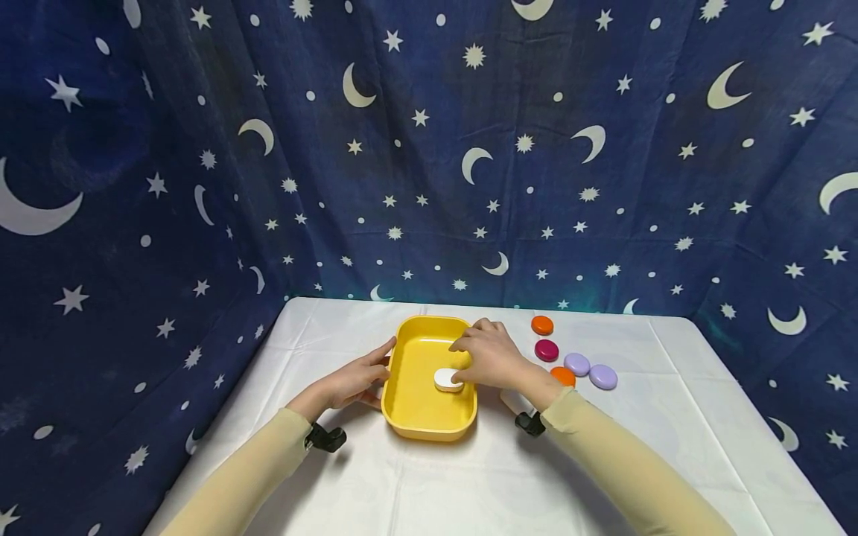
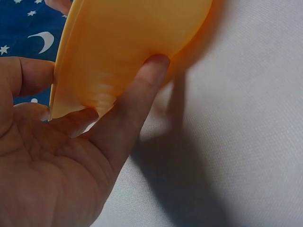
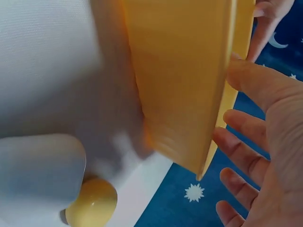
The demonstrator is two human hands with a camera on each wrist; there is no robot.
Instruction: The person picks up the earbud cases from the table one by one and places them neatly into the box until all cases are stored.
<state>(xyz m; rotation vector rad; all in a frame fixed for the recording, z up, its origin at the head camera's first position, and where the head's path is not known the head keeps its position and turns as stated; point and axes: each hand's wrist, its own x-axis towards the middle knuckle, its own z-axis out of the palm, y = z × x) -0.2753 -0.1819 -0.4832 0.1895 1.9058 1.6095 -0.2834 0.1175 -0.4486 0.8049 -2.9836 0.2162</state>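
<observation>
In the head view, a yellow rectangular tray [image 1: 429, 430] stands on the white table in front of me. A white oval disc [image 1: 445, 380] lies inside it, towards the right side. My left hand [image 1: 348, 383] presses its extended fingers [image 2: 147, 78] against the outside of the tray's left wall. Over the right rim reaches my right hand [image 1: 492, 357]. Its thumb overlaps the white disc in the head view, while its other fingers [image 3: 236, 146] stay spread apart, away from the disc.
Right of the tray lie an orange disc [image 1: 542, 325], a magenta disc [image 1: 546, 351], a second orange disc [image 1: 563, 376] and two lavender discs [image 1: 603, 377]. Low in the right wrist view are a yellow rounded piece [image 3: 94, 203] and a pale rounded object [image 3: 38, 175]. Starry curtain [image 1: 429, 186] hangs behind.
</observation>
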